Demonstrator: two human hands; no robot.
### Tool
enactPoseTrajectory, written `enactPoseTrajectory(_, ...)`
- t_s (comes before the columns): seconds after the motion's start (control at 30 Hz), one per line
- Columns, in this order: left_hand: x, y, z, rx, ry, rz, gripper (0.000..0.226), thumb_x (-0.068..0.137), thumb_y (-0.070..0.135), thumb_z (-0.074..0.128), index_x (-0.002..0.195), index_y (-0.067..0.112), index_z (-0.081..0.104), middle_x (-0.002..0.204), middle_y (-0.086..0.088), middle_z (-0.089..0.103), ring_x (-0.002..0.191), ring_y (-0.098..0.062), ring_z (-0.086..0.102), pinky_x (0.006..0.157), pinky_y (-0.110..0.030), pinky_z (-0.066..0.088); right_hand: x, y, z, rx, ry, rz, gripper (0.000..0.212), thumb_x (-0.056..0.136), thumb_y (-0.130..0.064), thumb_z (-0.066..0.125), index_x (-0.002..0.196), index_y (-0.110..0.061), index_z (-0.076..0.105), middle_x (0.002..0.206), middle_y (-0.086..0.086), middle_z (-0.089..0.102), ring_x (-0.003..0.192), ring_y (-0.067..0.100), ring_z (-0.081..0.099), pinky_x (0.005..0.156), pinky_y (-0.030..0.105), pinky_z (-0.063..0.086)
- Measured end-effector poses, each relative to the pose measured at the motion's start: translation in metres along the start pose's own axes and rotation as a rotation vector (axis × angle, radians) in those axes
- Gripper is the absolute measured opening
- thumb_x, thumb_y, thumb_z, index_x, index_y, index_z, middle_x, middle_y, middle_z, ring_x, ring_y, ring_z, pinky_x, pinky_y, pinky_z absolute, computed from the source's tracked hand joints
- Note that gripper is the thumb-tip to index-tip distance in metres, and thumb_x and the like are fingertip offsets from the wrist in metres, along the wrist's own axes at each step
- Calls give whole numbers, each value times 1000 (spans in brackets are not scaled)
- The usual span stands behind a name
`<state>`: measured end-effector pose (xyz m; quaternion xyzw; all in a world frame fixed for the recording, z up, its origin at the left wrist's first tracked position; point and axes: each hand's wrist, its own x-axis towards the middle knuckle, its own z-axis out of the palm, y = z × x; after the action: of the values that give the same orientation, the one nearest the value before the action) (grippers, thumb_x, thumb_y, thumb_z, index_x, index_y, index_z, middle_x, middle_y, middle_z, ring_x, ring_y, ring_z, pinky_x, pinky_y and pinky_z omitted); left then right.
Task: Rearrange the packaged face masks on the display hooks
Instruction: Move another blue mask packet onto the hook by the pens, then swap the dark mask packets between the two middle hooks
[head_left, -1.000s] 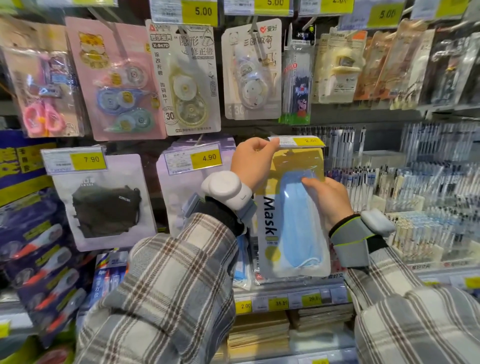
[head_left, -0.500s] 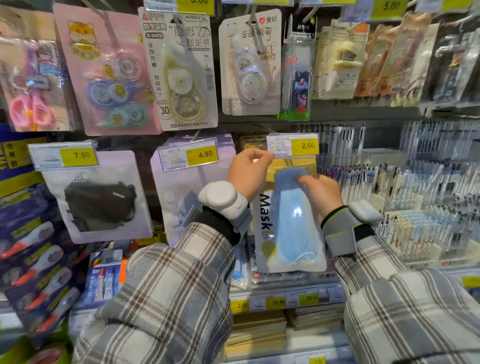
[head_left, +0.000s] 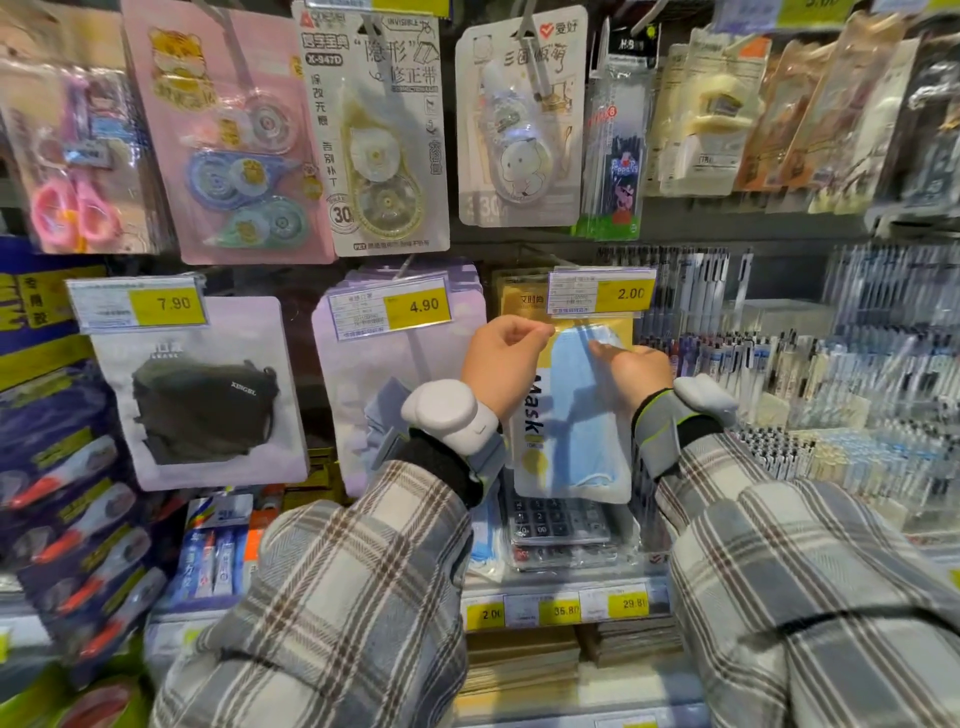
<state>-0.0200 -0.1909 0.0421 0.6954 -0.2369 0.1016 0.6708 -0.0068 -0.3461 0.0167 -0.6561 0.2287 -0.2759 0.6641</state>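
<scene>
A blue face mask in a yellow and clear pack (head_left: 576, 415) printed "Mask" hangs just below the 2.00 price tag (head_left: 602, 292). My left hand (head_left: 501, 366) pinches the pack's top left corner. My right hand (head_left: 631, 371) lies on its upper right part, fingers on the front. More yellow packs show behind it on the same hook. A lilac mask pack (head_left: 395, 395) hangs to the left under a 4.90 tag, and a black mask pack (head_left: 200, 400) further left under a 7.90 tag.
Correction tape packs (head_left: 387, 135) and scissors (head_left: 72, 156) hang on the row above. Pens (head_left: 831, 364) fill racks at the right. A calculator (head_left: 558, 522) sits under the mask pack, above shelf price labels. Dark blue packs hang at far left.
The mask pack has risen until its top sits right under the 2.00 tag. Both hands moved up with it, and my right hand slid from the pack's side onto its upper front.
</scene>
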Motion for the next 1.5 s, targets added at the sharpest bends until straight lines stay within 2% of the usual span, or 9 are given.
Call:
enactPoseTrajectory(0.17, -4, -7, -8, 8, 12, -35, 9, 86, 18, 59, 78, 16, 61, 73, 8, 57, 69, -3, 51, 69, -21, 41, -13, -3, -4, -94, 26, -30, 30, 78, -29, 71, 62, -13, 51, 87, 10, 54, 80, 20, 48, 68, 32, 38)
enactPoseTrajectory(0.37, -16, -15, -22, -16, 31, -83, 15, 87, 16, 57, 95, 7, 66, 76, 8, 58, 70, -2, 51, 66, -19, 40, -22, -6, -18, -117, 148, -118, 49, 80, -13, 68, 124, 3, 56, 132, 16, 58, 122, 30, 54, 101, 32, 40)
enactPoseTrajectory(0.5, -27, -22, -43, -19, 60, -121, 17, 87, 15, 57, 97, 6, 67, 75, 9, 58, 70, 1, 52, 63, -13, 43, -45, -5, -12, -160, 185, -177, 38, 79, -14, 65, 115, -2, 63, 110, 10, 66, 106, 25, 60, 92, 32, 43)
enactPoseTrajectory(0.63, -33, -24, -55, -34, 93, -136, 12, 86, 13, 57, 89, 4, 66, 71, 6, 57, 69, -6, 52, 68, -21, 42, -78, -3, 9, -133, -118, -152, 5, 84, -14, 60, 81, -12, 64, 78, 4, 60, 64, 17, 58, 61, 31, 46)
enactPoseTrajectory(0.7, -36, -25, -69, -34, 112, -134, 12, 86, 12, 58, 86, 3, 66, 73, 3, 59, 73, -13, 54, 70, -28, 43, -97, -3, 28, -159, -285, -131, 17, 85, -13, 57, 69, -18, 58, 71, 2, 57, 57, 15, 54, 55, 26, 41)
enactPoseTrajectory(0.97, -53, -26, -142, -48, 188, -156, 24, 88, 8, 52, 68, 20, 58, 54, 8, 63, 39, 2, 53, 41, -12, 40, -157, -4, 110, -110, -635, -89, 22, 86, -3, 56, 66, -14, 57, 65, 8, 56, 59, 20, 54, 60, 31, 45)
enactPoseTrajectory(1.2, -64, -25, -230, 22, 377, -172, 13, 89, 11, 52, 95, 11, 63, 82, -6, 64, 71, -15, 57, 61, -23, 45, -198, -11, 183, -67, -732, -66, 9, 84, -10, 62, 91, -15, 60, 83, 7, 61, 72, 20, 58, 66, 28, 46)
enactPoseTrajectory(1.33, -65, -25, -267, 138, 468, -161, 35, 88, 13, 54, 123, 9, 53, 121, -13, 58, 111, -24, 55, 97, -39, 44, -210, -13, 210, -72, -681, -147, 66, 74, -20, 72, 133, -4, 47, 129, 8, 54, 120, 22, 52, 104, 36, 42)
enactPoseTrajectory(1.5, -62, -31, -297, 176, 499, -155, 59, 87, 13, 57, 140, 8, 33, 143, -12, 42, 133, -18, 39, 108, -34, 35, -188, 10, 245, -57, -707, -193, 105, 48, -42, 76, 141, -13, 36, 144, 9, 46, 132, 28, 45, 110, 44, 37)
